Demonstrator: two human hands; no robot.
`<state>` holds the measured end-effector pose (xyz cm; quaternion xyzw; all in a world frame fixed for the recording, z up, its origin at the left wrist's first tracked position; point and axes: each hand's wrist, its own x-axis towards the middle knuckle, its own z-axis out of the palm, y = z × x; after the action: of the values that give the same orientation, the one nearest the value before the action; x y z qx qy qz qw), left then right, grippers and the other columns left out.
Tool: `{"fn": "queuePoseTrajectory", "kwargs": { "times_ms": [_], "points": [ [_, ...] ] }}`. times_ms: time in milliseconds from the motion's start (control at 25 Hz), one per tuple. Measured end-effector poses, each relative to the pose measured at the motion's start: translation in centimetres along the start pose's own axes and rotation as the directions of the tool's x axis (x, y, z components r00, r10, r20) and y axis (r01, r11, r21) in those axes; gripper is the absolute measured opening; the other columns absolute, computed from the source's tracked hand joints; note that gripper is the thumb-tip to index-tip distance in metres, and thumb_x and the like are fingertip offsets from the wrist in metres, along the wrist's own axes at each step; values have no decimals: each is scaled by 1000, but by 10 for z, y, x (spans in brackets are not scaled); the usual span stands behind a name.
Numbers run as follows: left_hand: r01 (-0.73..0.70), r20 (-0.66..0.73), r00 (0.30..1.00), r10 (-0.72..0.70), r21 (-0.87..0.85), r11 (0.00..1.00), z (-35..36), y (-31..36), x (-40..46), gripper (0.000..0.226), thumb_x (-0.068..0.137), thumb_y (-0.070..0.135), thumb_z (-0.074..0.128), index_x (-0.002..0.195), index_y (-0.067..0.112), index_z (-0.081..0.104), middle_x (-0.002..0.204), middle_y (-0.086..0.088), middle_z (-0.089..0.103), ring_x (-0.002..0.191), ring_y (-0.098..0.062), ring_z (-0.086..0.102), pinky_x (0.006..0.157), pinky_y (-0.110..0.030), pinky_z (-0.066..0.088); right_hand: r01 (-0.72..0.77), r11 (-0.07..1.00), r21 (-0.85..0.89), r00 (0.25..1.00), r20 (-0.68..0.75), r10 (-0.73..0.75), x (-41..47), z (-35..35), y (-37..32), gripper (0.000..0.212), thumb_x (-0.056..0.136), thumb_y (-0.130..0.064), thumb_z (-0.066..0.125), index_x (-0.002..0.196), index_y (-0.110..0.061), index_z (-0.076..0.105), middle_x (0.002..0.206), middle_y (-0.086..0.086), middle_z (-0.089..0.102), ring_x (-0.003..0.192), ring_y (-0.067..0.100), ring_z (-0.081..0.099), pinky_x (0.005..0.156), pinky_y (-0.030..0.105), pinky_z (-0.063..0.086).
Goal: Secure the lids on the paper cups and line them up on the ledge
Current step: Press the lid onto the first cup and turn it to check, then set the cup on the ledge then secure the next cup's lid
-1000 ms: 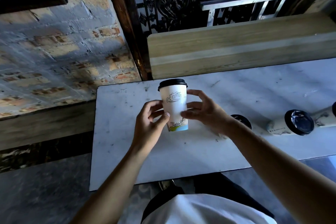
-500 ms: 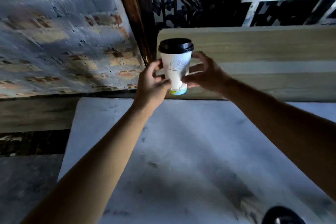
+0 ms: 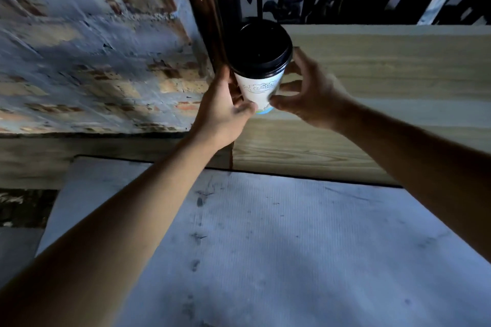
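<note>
Hands, cup above marble table

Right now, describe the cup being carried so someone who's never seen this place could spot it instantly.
Find the pale wooden ledge above the white table, beside the brick wall. At its left end, the left hand and right hand grip a paper cup: white, doodle-printed, with a black lid.

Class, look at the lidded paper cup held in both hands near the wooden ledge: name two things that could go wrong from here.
1. Both hands, left hand and right hand, pinch the paper cup low on its wall; a squeeze might buckle it or loosen the black lid.
2. The cup sits close to the dark post at the wooden ledge; it may knock the post or land near the edge and tip.
</note>
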<state>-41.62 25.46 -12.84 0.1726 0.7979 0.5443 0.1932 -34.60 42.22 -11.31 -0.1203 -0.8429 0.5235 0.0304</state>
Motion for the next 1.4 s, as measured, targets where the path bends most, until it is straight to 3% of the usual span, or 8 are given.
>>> {"fn": "queuePoseTrajectory", "kwargs": {
  "times_ms": [240,440,640,760,960,1120,1280,1400],
  "points": [
    [-6,28,1000,5,57,998,-1,-8,0,75,87,-17,66,149,11,35,124,6,57,108,0,63,97,-12,53,-3,998,-56,1000,18,4,9,9,18,71,69,-31,76,136,-25,54,123,-11,68,107,9,73,94,41,61],
    [-6,44,999,3,58,998,-3,-14,-1,81,86,-16,69,153,12,33,137,-4,55,121,-11,61,97,-13,52,-37,998,-41,999,-4,36,9,18,30,73,76,-20,80,143,-19,51,133,-4,66,114,9,70,100,34,58],
    [94,-14,995,-94,-43,995,-6,-19,-4,77,78,-18,72,142,12,41,134,-14,57,125,-21,63,95,-19,55,-133,991,8,991,25,133,-3,26,33,111,77,-9,78,163,-28,11,160,9,44,139,18,54,92,37,62],
    [154,-44,987,-155,-28,988,-15,-13,-20,95,77,-15,74,154,23,33,138,-12,54,127,-19,60,98,-23,54,-179,977,-114,983,14,182,-17,13,24,122,71,-23,78,163,-32,-2,167,16,29,145,32,44,106,49,52],
    [174,-121,978,-172,4,985,-25,13,-83,83,84,-2,77,153,18,36,141,-13,56,127,-19,58,101,-29,50,-223,889,-399,964,44,262,-79,-23,-19,101,91,-30,73,165,-19,5,166,18,30,148,34,36,112,35,35],
    [100,-91,991,-93,74,992,-21,46,-140,84,74,29,76,150,22,39,131,-6,57,115,-13,59,106,-38,50,-205,885,-417,975,-11,221,-157,-41,-60,80,97,-34,66,162,-17,24,166,12,31,149,30,36,112,31,33],
    [-14,70,998,7,106,994,1,77,-222,74,76,33,69,146,22,45,129,0,59,123,-12,57,106,-31,46,-268,899,-347,958,-196,210,-255,-56,-92,65,97,-36,64,155,-19,40,159,9,42,142,29,45,102,29,37],
    [-59,260,965,20,144,988,16,86,-283,64,74,20,57,138,20,55,133,2,64,128,-8,57,110,-32,42,-334,903,-269,920,-302,251,-334,-61,-105,51,99,-34,62,147,-23,49,152,9,48,135,29,49,89,27,35]
  ]
}}
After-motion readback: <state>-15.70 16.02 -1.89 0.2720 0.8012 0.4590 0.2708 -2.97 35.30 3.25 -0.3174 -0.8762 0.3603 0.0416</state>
